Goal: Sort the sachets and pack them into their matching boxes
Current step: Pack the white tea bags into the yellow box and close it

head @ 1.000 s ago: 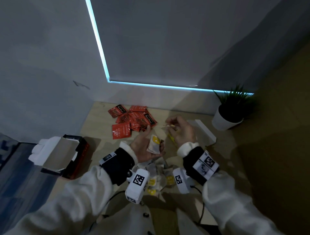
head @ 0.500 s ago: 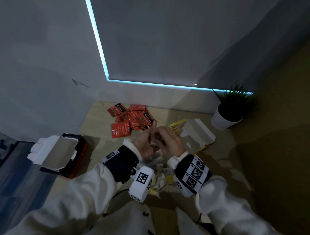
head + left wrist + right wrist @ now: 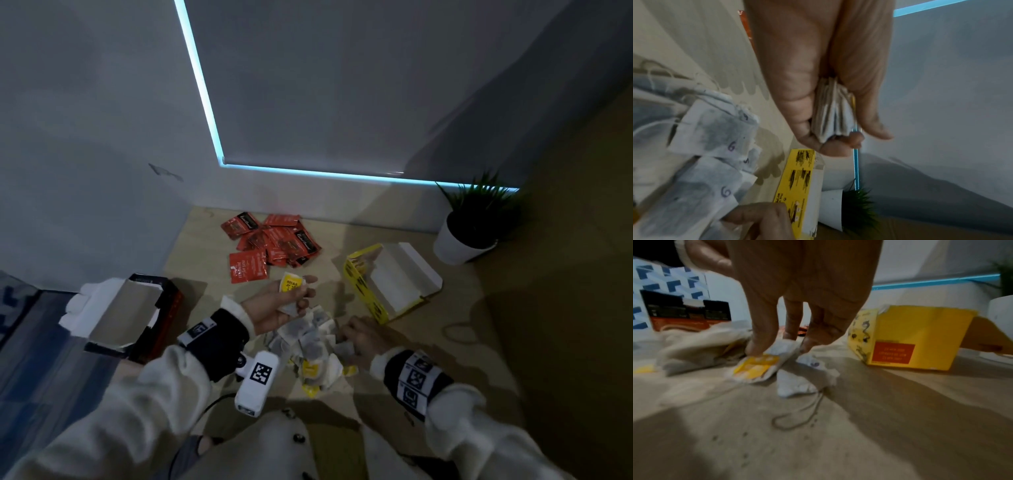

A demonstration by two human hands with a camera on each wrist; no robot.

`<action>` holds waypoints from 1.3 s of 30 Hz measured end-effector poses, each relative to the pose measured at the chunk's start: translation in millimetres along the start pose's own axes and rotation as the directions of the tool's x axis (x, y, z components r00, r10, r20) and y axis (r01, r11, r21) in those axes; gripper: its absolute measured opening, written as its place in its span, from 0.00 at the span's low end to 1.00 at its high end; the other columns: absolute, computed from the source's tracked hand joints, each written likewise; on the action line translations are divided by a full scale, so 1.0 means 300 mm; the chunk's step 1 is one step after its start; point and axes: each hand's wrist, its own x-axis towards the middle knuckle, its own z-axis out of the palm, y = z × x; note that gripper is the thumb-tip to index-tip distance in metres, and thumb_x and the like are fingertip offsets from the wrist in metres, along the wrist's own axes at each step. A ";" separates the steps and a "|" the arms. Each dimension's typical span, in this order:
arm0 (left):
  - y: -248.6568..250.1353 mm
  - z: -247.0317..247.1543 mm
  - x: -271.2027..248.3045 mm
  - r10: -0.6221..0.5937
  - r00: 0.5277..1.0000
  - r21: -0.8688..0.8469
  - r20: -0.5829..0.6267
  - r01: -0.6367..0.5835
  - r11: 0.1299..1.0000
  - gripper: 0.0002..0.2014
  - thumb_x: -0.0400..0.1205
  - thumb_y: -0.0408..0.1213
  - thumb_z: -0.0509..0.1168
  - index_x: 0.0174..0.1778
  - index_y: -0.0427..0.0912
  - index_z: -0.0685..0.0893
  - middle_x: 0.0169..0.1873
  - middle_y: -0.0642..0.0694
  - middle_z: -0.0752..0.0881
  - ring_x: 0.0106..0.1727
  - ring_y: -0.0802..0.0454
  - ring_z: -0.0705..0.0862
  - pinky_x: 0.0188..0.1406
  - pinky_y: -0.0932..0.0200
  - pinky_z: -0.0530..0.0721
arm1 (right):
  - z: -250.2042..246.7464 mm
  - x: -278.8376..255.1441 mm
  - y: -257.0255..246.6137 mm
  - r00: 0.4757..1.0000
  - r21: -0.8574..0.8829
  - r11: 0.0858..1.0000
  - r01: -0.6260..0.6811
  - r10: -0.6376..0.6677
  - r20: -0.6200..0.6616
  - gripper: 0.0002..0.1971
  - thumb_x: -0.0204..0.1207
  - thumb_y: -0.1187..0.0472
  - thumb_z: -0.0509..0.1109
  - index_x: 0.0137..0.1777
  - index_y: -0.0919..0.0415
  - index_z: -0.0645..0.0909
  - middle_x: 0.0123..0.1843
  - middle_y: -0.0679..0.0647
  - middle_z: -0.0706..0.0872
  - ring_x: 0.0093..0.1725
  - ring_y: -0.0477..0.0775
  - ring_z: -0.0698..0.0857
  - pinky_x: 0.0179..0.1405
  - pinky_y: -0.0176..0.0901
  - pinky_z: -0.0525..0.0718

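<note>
A: What has changed in the last second?

B: The hands have parted. The right hand (image 3: 359,339) has dropped from the left to the pile (image 3: 308,346) at 6 o'clock; its fingertips (image 3: 756,348) press a yellow-tagged sachet (image 3: 758,366), though blur hides whether they pinch it.

A: And the left hand (image 3: 274,305)?

B: Still raised, curled round a stack (image 3: 835,112).

A: So?

B: Collecting goes on. The yellow box (image 3: 387,281) lies open at 2 o'clock; red sachets (image 3: 270,243) wait at 12, far from the red box (image 3: 137,308) at 9.

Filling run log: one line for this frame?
left hand: holds tea bag stack | right hand: pinching sachet | yellow box: open
</note>
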 end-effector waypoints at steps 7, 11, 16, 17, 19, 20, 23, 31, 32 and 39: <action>0.007 -0.001 0.012 -0.011 1.000 -0.161 0.029 0.016 0.987 0.46 0.46 0.57 0.83 0.55 0.39 0.77 0.21 0.51 0.75 0.17 0.59 0.71 0.19 0.66 0.74 | -0.006 0.007 -0.003 0.986 0.128 0.988 0.083 -0.063 -0.154 0.07 0.65 0.65 0.74 0.40 0.65 0.79 0.43 0.63 0.83 0.44 0.61 0.83 0.42 0.42 0.83; -0.003 -0.008 0.022 0.045 0.999 -0.123 -0.011 -0.046 0.991 0.49 0.44 0.57 0.83 0.57 0.39 0.75 0.22 0.52 0.76 0.18 0.61 0.72 0.19 0.68 0.75 | -0.064 -0.026 0.053 0.957 0.388 0.921 -0.034 0.142 -0.253 0.09 0.73 0.58 0.69 0.43 0.53 0.70 0.37 0.53 0.79 0.43 0.57 0.82 0.42 0.49 0.80; -0.030 0.015 0.060 0.058 0.986 -0.156 -0.155 -0.082 0.984 0.17 0.78 0.46 0.62 0.54 0.36 0.76 0.23 0.50 0.78 0.18 0.61 0.75 0.20 0.69 0.78 | -0.180 -0.028 0.031 0.886 0.891 0.414 0.186 0.321 -0.335 0.14 0.73 0.77 0.67 0.53 0.60 0.73 0.37 0.59 0.81 0.23 0.39 0.83 0.20 0.33 0.79; -0.033 0.034 0.066 0.065 0.983 -0.165 -0.172 -0.093 0.982 0.14 0.81 0.45 0.58 0.50 0.36 0.77 0.23 0.49 0.78 0.18 0.62 0.75 0.20 0.69 0.78 | -0.203 -0.022 0.011 0.900 0.949 0.216 0.229 0.325 -0.292 0.14 0.73 0.81 0.63 0.50 0.63 0.75 0.37 0.58 0.83 0.23 0.39 0.84 0.19 0.31 0.80; -0.033 0.079 0.074 0.105 0.981 -0.152 -0.164 -0.130 0.980 0.19 0.73 0.50 0.66 0.47 0.36 0.79 0.28 0.47 0.82 0.22 0.59 0.80 0.24 0.68 0.82 | -0.234 -0.004 -0.038 0.929 0.963 -0.118 0.244 0.315 -0.196 0.14 0.73 0.82 0.60 0.43 0.62 0.77 0.30 0.53 0.89 0.22 0.45 0.87 0.20 0.30 0.82; -0.035 0.096 0.081 0.130 0.980 -0.134 -0.152 -0.151 0.979 0.25 0.67 0.54 0.71 0.48 0.36 0.81 0.33 0.44 0.86 0.28 0.56 0.84 0.28 0.66 0.84 | -0.238 0.010 -0.061 0.937 0.953 -0.199 0.228 0.312 -0.158 0.14 0.74 0.82 0.59 0.41 0.62 0.76 0.26 0.52 0.89 0.21 0.47 0.87 0.19 0.31 0.83; -0.030 0.125 0.096 0.169 0.982 -0.082 -0.089 -0.176 0.981 0.35 0.60 0.63 0.73 0.50 0.35 0.86 0.41 0.42 0.89 0.38 0.52 0.86 0.33 0.64 0.85 | -0.245 0.042 -0.110 0.919 0.974 -0.103 0.201 0.364 -0.151 0.12 0.75 0.76 0.63 0.34 0.62 0.75 0.23 0.51 0.86 0.19 0.44 0.85 0.19 0.34 0.83; -0.030 0.141 0.112 0.262 0.965 -0.258 -0.014 -0.257 0.931 0.41 0.42 0.56 0.83 0.46 0.37 0.83 0.34 0.44 0.90 0.30 0.55 0.88 0.26 0.68 0.84 | -0.261 0.085 -0.111 0.889 0.967 -0.073 0.242 0.415 -0.191 0.13 0.71 0.80 0.66 0.32 0.64 0.73 0.23 0.54 0.82 0.17 0.42 0.81 0.20 0.32 0.82; -0.029 0.146 0.108 0.266 0.964 -0.276 -0.013 -0.260 0.925 0.43 0.42 0.56 0.83 0.47 0.36 0.79 0.34 0.45 0.89 0.27 0.57 0.86 0.23 0.68 0.83 | -0.260 0.090 -0.116 0.901 0.962 -0.128 0.242 0.398 -0.174 0.13 0.72 0.81 0.64 0.32 0.66 0.73 0.23 0.55 0.82 0.17 0.44 0.83 0.20 0.32 0.84; -0.046 0.124 0.111 0.203 0.973 -0.203 -0.106 -0.221 0.954 0.41 0.49 0.52 0.82 0.52 0.35 0.75 0.32 0.43 0.87 0.25 0.58 0.85 0.22 0.70 0.82 | -0.239 0.117 -0.102 0.858 0.923 0.328 0.199 0.397 -0.326 0.18 0.71 0.77 0.68 0.27 0.59 0.72 0.12 0.39 0.79 0.14 0.34 0.75 0.15 0.22 0.69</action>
